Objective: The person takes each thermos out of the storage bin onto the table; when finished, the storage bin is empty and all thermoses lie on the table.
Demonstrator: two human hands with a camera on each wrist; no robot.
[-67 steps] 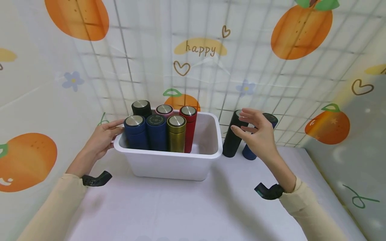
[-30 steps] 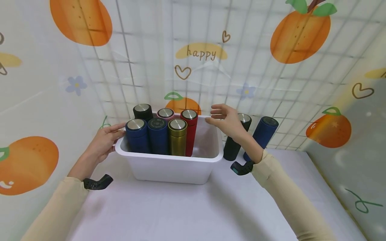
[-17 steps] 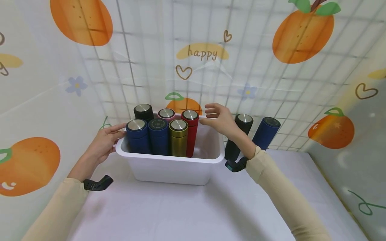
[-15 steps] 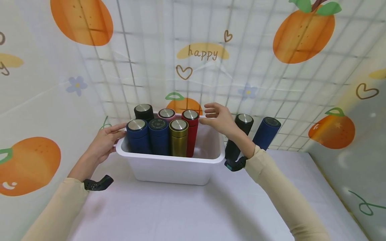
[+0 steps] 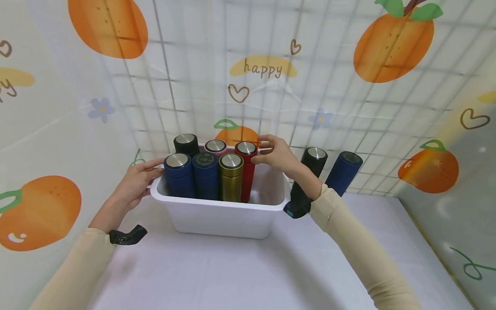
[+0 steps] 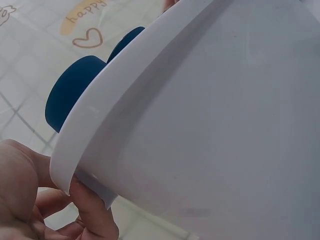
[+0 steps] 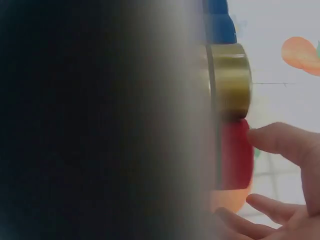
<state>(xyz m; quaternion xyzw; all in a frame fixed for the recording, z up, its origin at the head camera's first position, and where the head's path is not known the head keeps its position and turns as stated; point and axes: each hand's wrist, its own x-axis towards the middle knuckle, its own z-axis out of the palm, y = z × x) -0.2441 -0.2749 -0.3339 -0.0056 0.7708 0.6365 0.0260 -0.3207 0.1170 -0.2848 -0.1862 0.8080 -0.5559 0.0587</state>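
My left hand grips the left end of a white plastic bin; in the left wrist view its thumb and fingers pinch the rim. Inside the bin, thermos bottles stand upright: a red one, a gold one, two blue ones, a pink one and a black one. My right hand is at the red bottle's top, thumb and fingers spread around its right side. In the right wrist view, the thumb is right at the red lid; a dark blur hides much.
Outside the bin, to its right, a black thermos and a blue thermos lean against the curtain-covered wire grid. My right forearm crosses in front of them. A white cloth covers the table.
My right hand has moved left from the black thermos outside the bin, over the rim, to the red bottle's top. My left hand stays on the bin.
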